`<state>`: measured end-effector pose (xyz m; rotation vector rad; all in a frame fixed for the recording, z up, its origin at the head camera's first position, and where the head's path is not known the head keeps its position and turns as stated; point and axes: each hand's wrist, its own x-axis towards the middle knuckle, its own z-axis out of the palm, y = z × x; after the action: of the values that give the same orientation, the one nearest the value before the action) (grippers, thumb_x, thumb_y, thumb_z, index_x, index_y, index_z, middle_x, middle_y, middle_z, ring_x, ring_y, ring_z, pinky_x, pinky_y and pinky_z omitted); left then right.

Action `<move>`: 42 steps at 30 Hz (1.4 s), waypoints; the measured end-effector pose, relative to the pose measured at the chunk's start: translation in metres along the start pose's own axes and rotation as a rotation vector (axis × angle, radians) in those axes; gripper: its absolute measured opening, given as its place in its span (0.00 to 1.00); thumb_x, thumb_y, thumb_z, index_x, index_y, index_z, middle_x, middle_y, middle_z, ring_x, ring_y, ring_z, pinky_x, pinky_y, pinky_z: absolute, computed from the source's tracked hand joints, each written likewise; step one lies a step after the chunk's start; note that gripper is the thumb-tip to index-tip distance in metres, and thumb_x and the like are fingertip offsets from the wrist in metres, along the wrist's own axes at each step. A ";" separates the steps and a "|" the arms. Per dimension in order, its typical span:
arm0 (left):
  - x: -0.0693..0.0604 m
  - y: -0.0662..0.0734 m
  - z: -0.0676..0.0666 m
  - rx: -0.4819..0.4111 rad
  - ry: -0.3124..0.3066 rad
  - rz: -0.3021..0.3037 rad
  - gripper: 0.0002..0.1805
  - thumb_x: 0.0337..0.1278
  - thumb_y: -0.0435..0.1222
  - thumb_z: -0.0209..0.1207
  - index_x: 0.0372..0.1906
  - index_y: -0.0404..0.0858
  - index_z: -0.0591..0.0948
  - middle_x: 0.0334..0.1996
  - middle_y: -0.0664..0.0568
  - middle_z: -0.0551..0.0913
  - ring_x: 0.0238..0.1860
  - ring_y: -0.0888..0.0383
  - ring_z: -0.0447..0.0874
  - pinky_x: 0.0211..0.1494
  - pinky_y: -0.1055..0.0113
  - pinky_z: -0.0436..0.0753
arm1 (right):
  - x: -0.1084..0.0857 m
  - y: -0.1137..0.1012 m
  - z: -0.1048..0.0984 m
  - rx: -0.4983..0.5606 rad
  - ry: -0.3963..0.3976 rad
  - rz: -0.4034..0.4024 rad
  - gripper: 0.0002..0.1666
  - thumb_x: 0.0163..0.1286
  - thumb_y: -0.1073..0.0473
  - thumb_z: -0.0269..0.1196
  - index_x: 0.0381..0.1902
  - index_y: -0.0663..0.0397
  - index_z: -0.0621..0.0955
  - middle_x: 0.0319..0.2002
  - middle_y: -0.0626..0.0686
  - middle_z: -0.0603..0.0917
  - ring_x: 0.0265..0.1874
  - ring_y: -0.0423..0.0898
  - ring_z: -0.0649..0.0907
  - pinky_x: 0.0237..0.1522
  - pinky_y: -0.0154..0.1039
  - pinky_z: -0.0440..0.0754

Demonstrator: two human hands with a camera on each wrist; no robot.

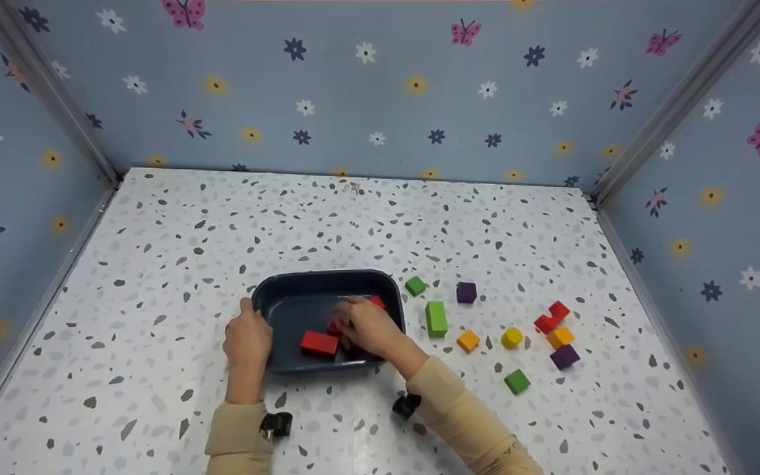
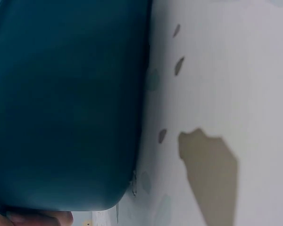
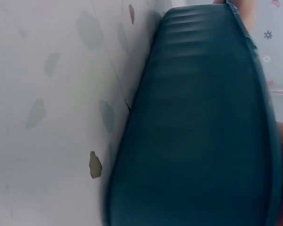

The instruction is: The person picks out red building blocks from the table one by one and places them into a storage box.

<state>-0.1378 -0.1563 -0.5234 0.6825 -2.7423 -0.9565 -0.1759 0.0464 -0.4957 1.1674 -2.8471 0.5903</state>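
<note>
A dark blue rectangular tray (image 1: 291, 316) stands on the speckled table. At its left end my left hand (image 1: 248, 338) grips the rim; its fingers (image 2: 40, 219) show at the tray's end in the left wrist view. My right hand (image 1: 368, 324) reaches down inside the tray's right half. Its fingertips pinch a red block (image 1: 334, 324), mostly covered by the hand. Beside it lies a red rectangular block (image 1: 318, 344), and another red piece (image 1: 377, 301) shows behind the hand. In the right wrist view the tray's outer side wall (image 3: 203, 117) hides most of the hand.
Right of the tray lie green blocks (image 1: 436, 319), a purple cube (image 1: 466, 292), an orange cube (image 1: 468, 340) and a yellow cylinder (image 1: 512, 338). Farther right, a notched red block (image 1: 552, 317) sits near an orange block (image 1: 561, 338) and another purple cube (image 1: 565, 357). Patterned walls (image 1: 380, 86) border the table.
</note>
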 end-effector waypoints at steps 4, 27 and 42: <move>0.000 0.000 -0.001 0.001 0.013 0.004 0.10 0.61 0.34 0.45 0.44 0.33 0.66 0.31 0.24 0.76 0.33 0.32 0.76 0.28 0.42 0.71 | -0.004 0.001 -0.008 -0.003 0.064 0.017 0.15 0.55 0.63 0.63 0.42 0.55 0.80 0.37 0.51 0.80 0.38 0.43 0.79 0.40 0.35 0.75; -0.003 -0.002 -0.001 -0.006 0.044 0.038 0.09 0.60 0.32 0.45 0.42 0.32 0.65 0.29 0.25 0.76 0.30 0.32 0.76 0.25 0.42 0.71 | -0.036 0.029 -0.038 0.129 0.340 0.135 0.07 0.56 0.66 0.62 0.35 0.58 0.79 0.30 0.51 0.79 0.27 0.42 0.77 0.29 0.35 0.75; -0.001 0.000 0.000 -0.002 0.015 0.025 0.10 0.60 0.33 0.46 0.44 0.32 0.66 0.30 0.24 0.76 0.31 0.32 0.76 0.26 0.43 0.71 | -0.072 0.075 -0.060 0.133 0.352 0.312 0.07 0.57 0.67 0.61 0.36 0.61 0.79 0.30 0.55 0.80 0.27 0.49 0.79 0.30 0.40 0.75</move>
<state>-0.1363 -0.1561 -0.5232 0.6502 -2.7303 -0.9447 -0.1833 0.1646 -0.4757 0.5554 -2.7236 0.9067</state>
